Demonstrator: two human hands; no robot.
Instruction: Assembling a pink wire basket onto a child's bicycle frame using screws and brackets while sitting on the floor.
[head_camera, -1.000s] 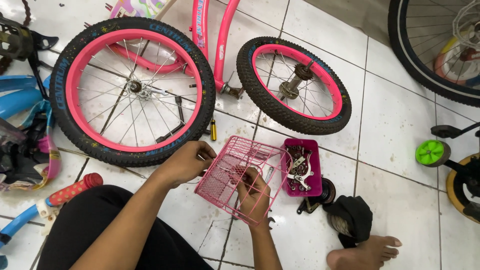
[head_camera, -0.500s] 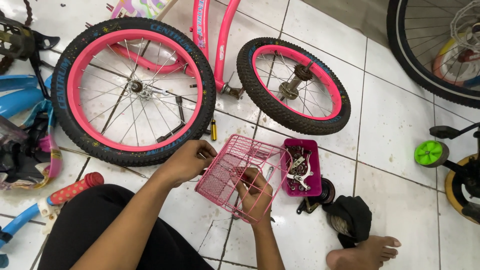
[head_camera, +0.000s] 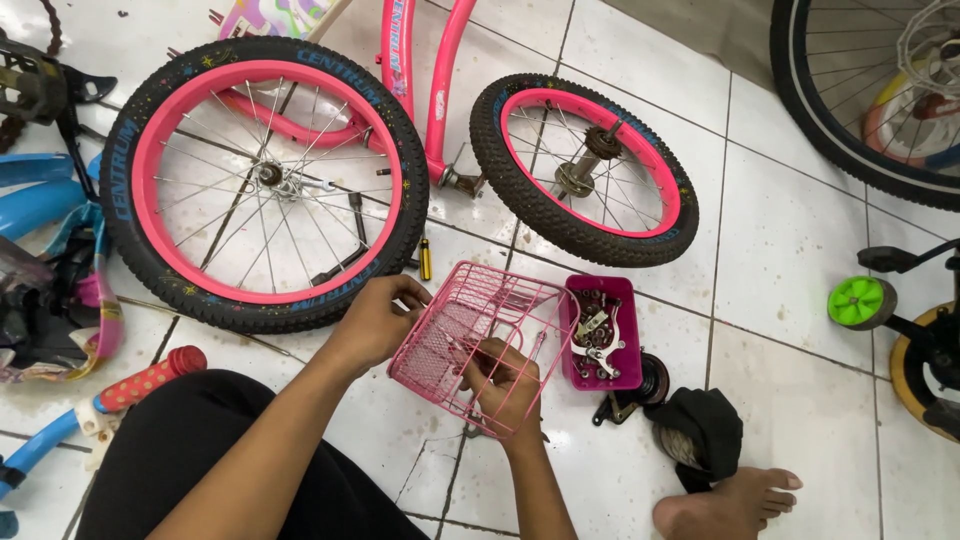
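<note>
In the head view, a pink wire-mesh bicycle basket (head_camera: 478, 340) is held tilted just above the white tiled floor (head_camera: 800, 260), near the middle of the floor and a little toward its near edge. The left hand (head_camera: 375, 320) grips the basket's left rim, fingers curled together over the top wire with the thumb underneath. The right hand (head_camera: 505, 385) is inside the basket's open mouth, its fingers pinched together against the wire mesh at the near side (whether they hold something small there cannot be told). Just beside the basket on its right, touching or nearly touching it, a small magenta plastic tray (head_camera: 602, 332) lies on the floor, filled with metal brake parts and bolts. Toward the floor's far left, a large pink-rimmed bicycle wheel with a black tyre (head_camera: 262, 182) lies flat, and a smaller pink-rimmed wheel with a knobby black tyre (head_camera: 585, 170) lies to the right of it, with a pink bicycle frame (head_camera: 440, 90) running between them. A small yellow-handled screwdriver (head_camera: 425, 258) lies between the large wheel and the basket. A bare foot (head_camera: 730, 500) rests at the near right edge, next to a black cloth bundle (head_camera: 700, 430).
</note>
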